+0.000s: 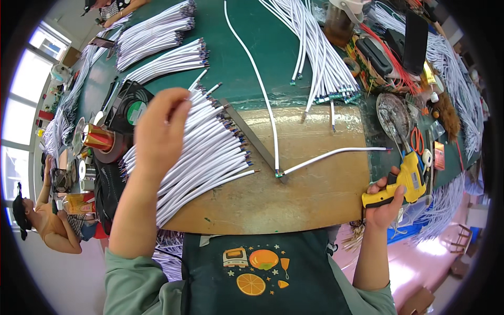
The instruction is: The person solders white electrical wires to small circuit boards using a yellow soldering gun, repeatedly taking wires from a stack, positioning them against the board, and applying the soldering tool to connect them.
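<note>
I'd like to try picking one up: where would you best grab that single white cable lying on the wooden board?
Grip the white cable along its bare middle, from above. It lies flat and alone on the wooden board, with open wood either side. Its left tip sits against the metal bar, so that end is crowded.

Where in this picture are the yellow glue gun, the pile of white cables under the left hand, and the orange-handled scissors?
yellow glue gun [407,181], head view, on its yellow body above the handle.
pile of white cables [210,152], head view, on the middle of the fanned bundle.
orange-handled scissors [417,140], head view, on the orange handle loops.
</note>
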Tool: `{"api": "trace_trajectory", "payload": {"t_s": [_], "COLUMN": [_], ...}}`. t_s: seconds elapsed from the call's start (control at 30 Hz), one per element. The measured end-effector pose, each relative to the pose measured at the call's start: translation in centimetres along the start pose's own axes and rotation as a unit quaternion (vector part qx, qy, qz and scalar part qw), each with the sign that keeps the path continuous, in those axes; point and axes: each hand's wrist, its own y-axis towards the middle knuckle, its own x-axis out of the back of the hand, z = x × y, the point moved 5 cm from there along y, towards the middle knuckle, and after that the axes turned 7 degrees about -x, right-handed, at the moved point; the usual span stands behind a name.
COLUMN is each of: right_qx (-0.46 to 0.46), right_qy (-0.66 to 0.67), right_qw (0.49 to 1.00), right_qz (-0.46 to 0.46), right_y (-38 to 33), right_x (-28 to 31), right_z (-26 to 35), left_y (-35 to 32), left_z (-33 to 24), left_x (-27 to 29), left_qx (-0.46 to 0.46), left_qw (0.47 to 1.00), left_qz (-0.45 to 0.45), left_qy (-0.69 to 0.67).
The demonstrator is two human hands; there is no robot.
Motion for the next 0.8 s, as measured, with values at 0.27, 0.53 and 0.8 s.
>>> {"api": "trace_trajectory", "payload": {"t_s": [0.27,0.53,0.8], "right_qx": [0.007,0.022,-0.019], "right_qy": [0.002,0.008,0.007], "right_qw": [1.000,0.999,0.998], "right_qz": [0.018,0.028,0.059], "right_y": [-0.1,-0.1,-3.1], "right_x": [0.1,0.0,-5.0], "right_z": [0.1,0.4,-0.3], "left_y": [-0.9,-7.1,-11.5], "left_z": [-9.3,-6.9,-4.6], "left_x": [2.3,-3.8,-7.4], "left_qx": [-0.352,-0.096,0.228], "left_qw": [0.930,0.969,0.886], "left_qz": [0.022,0.224,0.286], "left_qy": [0.107,-0.041,-0.285]}}
